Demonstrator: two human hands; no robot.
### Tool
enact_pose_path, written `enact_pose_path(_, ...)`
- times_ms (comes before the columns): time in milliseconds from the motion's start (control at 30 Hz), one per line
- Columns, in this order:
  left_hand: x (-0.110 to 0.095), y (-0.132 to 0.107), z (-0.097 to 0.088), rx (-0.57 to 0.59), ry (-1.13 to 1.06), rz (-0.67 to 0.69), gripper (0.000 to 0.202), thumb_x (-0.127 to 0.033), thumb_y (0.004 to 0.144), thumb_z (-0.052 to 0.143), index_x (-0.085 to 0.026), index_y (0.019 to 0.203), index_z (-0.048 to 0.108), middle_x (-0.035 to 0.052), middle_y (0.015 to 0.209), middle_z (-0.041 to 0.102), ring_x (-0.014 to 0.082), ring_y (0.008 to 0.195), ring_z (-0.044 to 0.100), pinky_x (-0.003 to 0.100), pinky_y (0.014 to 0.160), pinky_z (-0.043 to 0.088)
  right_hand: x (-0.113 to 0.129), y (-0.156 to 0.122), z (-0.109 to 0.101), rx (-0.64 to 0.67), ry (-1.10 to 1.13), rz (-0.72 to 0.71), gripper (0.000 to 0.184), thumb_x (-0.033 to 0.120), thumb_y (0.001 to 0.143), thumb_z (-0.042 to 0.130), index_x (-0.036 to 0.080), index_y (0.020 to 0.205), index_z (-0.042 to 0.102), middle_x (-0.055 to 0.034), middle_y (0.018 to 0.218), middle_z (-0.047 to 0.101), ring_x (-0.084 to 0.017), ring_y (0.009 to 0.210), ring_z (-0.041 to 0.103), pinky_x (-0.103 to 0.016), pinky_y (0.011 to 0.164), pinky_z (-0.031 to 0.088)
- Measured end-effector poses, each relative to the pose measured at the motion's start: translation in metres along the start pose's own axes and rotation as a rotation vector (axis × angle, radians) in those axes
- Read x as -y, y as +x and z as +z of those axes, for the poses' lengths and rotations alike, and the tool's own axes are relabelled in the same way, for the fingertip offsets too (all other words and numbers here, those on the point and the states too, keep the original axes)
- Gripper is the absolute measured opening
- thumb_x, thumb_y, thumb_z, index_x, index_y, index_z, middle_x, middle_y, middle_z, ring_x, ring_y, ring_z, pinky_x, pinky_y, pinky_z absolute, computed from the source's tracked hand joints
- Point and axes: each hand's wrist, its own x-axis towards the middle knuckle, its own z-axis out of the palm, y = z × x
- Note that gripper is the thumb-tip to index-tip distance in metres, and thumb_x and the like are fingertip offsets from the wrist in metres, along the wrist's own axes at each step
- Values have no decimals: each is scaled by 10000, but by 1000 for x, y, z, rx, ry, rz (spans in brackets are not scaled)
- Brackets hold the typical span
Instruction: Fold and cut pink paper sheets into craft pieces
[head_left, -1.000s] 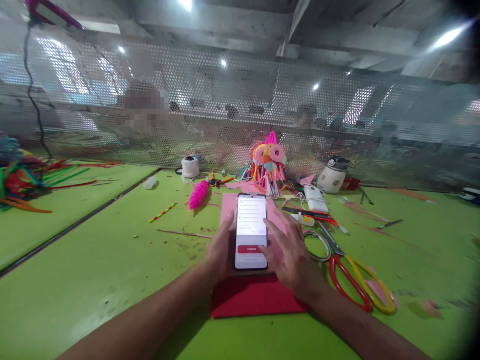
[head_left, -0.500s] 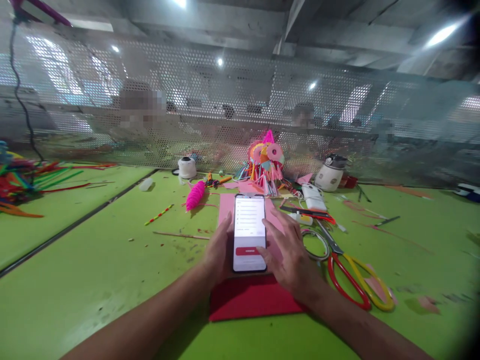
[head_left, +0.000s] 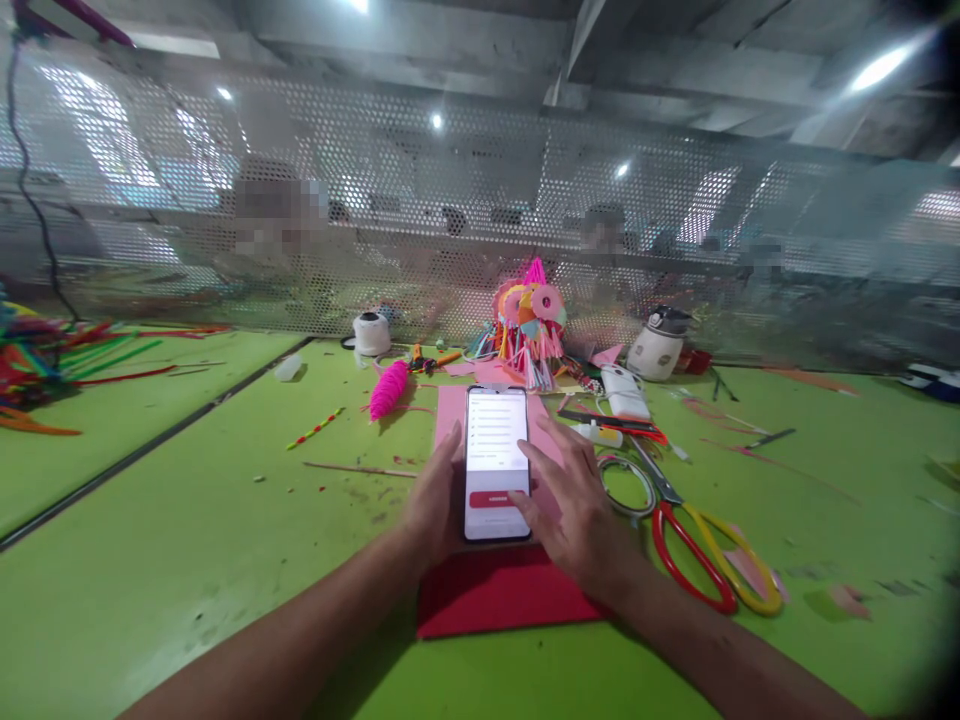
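Note:
A smartphone [head_left: 496, 470] with a lit white page and a red button stands in the middle, over pink and red sheets. My left hand [head_left: 435, 495] grips its left side, thumb along the edge and the other fingers hidden behind. On the right, my right hand [head_left: 574, 500] has its fingers apart. Its thumb reaches over the screen near the red button, and a fingertip overlaps the right edge; whether they touch the glass I cannot tell. Below the phone lies the red sheet [head_left: 510, 600], and the pink sheet [head_left: 448, 405] shows behind it.
Right of my hand lie scissors [head_left: 667, 490] with red and yellow handles, a tape roll [head_left: 626, 487] and a glue bottle [head_left: 600, 434]. Behind are a paper-tassel ornament [head_left: 529, 320], pink yarn [head_left: 388, 390], a thread spool [head_left: 371, 333] and a bottle [head_left: 660, 345]. A perforated screen [head_left: 420, 250] bounds the table.
The whole view has shifted very slightly. Both hands and the phone keep nearly the same places, with the right thumb still over the lower screen.

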Motion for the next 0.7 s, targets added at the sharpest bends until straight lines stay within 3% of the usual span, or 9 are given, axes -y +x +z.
enact_pose_path(300, 0, -1, 0, 18, -7, 4, 683, -615, 898, 380, -106, 1332, 519, 195, 1012, 716, 317, 837, 696, 456, 799, 499, -2, 0, 1, -38, 4, -35, 454, 252, 902, 550, 154, 1332, 440, -161, 1382, 443, -292, 1335, 341, -537, 1098, 328)
enact_pose_path(500, 0, 0, -2, 6, 2, -11, 708, -634, 891, 373, -103, 1337, 512, 192, 974, 721, 326, 818, 694, 471, 796, 493, -4, -2, 2, -52, -20, -21, 411, 255, 889, 569, 175, 1283, 483, -152, 1443, 375, -320, 1358, 297, -564, 1083, 324)
enact_pose_path(700, 0, 2, -1, 58, -39, 13, 701, -607, 913, 343, -62, 1316, 521, 198, 994, 713, 308, 840, 686, 432, 819, 479, 0, -1, 3, -69, 51, -50, 352, 224, 882, 573, 179, 1217, 476, -124, 1389, 466, -299, 1326, 332, -541, 1061, 354)
